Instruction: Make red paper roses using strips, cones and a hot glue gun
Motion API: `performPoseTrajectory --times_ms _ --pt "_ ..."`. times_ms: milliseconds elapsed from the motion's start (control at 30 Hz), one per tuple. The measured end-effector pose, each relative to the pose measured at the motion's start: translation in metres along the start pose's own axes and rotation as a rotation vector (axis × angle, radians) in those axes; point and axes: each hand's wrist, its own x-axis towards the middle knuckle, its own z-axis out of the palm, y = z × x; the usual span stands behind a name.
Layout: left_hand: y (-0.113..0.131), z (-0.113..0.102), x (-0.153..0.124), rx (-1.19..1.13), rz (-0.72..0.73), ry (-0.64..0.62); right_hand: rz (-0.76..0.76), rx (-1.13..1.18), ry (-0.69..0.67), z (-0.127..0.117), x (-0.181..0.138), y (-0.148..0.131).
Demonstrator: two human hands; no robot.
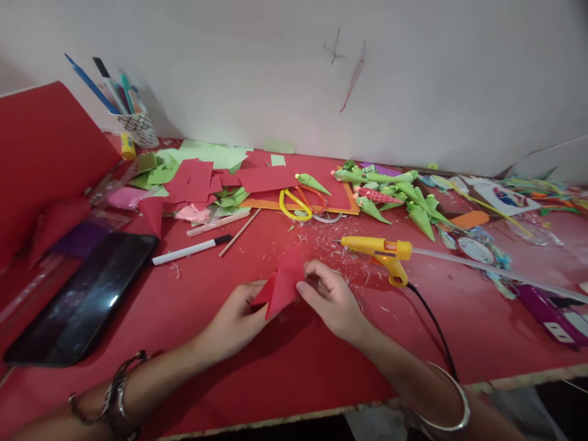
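Between my two hands is a folded piece of red paper (287, 282), bent into a rough cone shape and held just above the red tabletop. My left hand (241, 312) grips its lower left side, with the thumb near the bottom edge and some fingers hidden behind it. At the right edge, my right hand (331, 297) pinches the paper between thumb and fingers. A yellow hot glue gun (379, 248) lies to the right, a clear glue stick in its back end. Scissors with yellow and red handles (296, 205) rest beyond the hands.
A black phone (85, 300) and a white marker (190, 250) lie at left. Green paper cones (418, 208) are heaped at back right, red paper pieces (193, 184) at back left. A pen cup (140, 128) stands by the wall. The gun's black cord (436, 327) crosses the front edge.
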Motion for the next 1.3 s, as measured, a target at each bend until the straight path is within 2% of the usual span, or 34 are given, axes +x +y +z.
performPoseTrajectory --times_ms 100,233,367,467,567,733,933,1167,1300 --pt "0.001 -0.004 -0.003 0.017 -0.026 -0.045 0.010 0.003 -0.010 -0.001 0.000 0.000" --pt "0.008 -0.013 -0.001 -0.056 -0.070 -0.121 0.017 0.003 -0.094 -0.003 -0.001 -0.002" --pt "0.011 -0.015 0.003 -0.111 -0.164 -0.343 -0.124 -0.168 -0.158 -0.002 -0.002 -0.005" --pt "0.008 -0.009 0.002 -0.097 -0.228 -0.387 -0.182 -0.283 -0.168 -0.001 -0.002 -0.006" --pt "0.004 -0.002 -0.002 -0.024 -0.226 -0.357 -0.169 -0.317 -0.133 0.000 -0.003 -0.005" --pt "0.001 0.005 -0.005 0.031 -0.138 -0.248 -0.156 -0.336 -0.053 0.001 -0.004 -0.004" --pt "0.003 0.008 -0.005 -0.006 -0.147 -0.203 -0.063 -0.158 -0.013 0.005 -0.006 -0.002" --pt "0.004 0.007 -0.005 0.080 -0.117 -0.139 0.026 -0.036 -0.040 0.005 -0.005 -0.003" --pt "0.003 0.006 -0.004 0.071 -0.071 -0.105 0.126 -0.082 -0.183 0.004 -0.005 -0.001"
